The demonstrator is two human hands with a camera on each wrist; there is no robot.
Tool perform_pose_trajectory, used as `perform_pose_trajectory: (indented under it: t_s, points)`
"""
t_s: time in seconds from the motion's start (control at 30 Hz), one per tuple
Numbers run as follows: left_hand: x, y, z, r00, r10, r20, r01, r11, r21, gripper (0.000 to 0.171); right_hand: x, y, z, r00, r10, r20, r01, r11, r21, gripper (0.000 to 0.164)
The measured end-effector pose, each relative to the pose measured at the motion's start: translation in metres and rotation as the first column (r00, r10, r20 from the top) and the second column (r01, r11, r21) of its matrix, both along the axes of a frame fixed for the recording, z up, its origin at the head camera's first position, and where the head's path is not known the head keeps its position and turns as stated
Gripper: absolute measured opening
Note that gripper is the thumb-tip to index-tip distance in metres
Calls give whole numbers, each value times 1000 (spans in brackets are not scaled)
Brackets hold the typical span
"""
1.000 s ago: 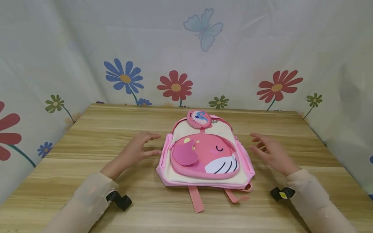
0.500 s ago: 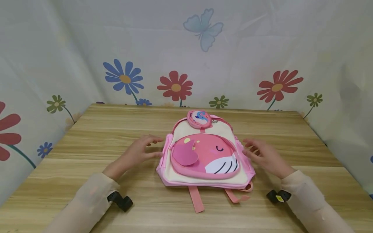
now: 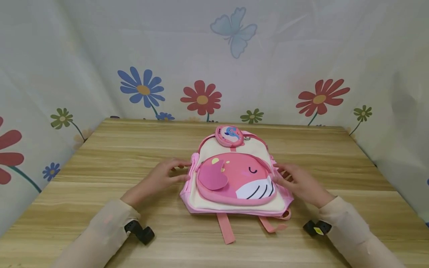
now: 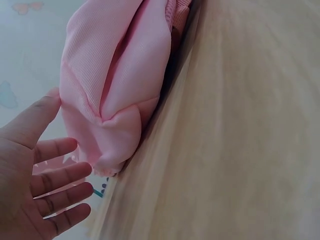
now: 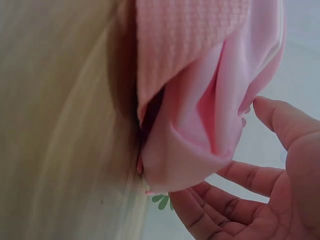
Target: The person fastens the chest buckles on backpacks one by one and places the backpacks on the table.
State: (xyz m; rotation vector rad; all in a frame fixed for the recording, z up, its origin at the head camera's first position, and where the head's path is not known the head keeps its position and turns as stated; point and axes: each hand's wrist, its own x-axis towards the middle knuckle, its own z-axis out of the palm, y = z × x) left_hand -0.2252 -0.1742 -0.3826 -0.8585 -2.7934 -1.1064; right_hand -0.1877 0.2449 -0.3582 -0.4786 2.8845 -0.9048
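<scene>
A child's pink and cream backpack (image 3: 207,206) lies front side up on the wooden table, a whale face on its front pocket. Clipped near its top is a small round pink pouch (image 3: 229,136). My left hand (image 3: 160,179) is at the bag's left side, its fingertips right at the pink side pocket (image 4: 115,95). On the other side my right hand (image 3: 303,184) reaches the right side pocket (image 5: 195,150), thumb above and fingers below in the right wrist view. Both hands have their fingers spread and relaxed, not curled round the fabric.
The wooden table (image 3: 100,163) extends on all sides of the bag. Pink straps (image 3: 226,229) stick out from under its near edge. A white curtain (image 3: 285,48) with printed flowers and a butterfly hangs behind the table and along its sides.
My right hand has moved left, from apart from the bag to its right side. The left hand has edged slightly right, up to the left side. The backpack has stayed in place.
</scene>
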Motion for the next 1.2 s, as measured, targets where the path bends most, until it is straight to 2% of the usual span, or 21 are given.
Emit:
perform_pose_trajectory:
  t_s: [0.17, 0.37, 0.5, 0.97, 1.2]
  points:
    - [0, 1, -3, 999, -4, 36, 3, 999, 36, 41, 1, -4, -1, 1000, -9, 6, 9, 1000, 19, 64]
    - [2, 2, -4, 997, 19, 72, -23, 999, 43, 43, 2, -6, -2, 1000, -19, 21, 18, 999, 48, 67]
    - [2, 3, -6, 993, 14, 114, -24, 996, 86, 42, 3, -6, -3, 999, -20, 29, 19, 999, 49, 68]
    - [5, 8, -9, 980, 17, 200, -62, 973, 222, 40, 4, -8, -7, 999, -46, 26, 45, 999, 15, 68]
    - [8, 10, -8, 978, 28, 207, -83, 961, 264, 40, 4, -9, -8, 998, -56, 30, 56, 998, -4, 68]
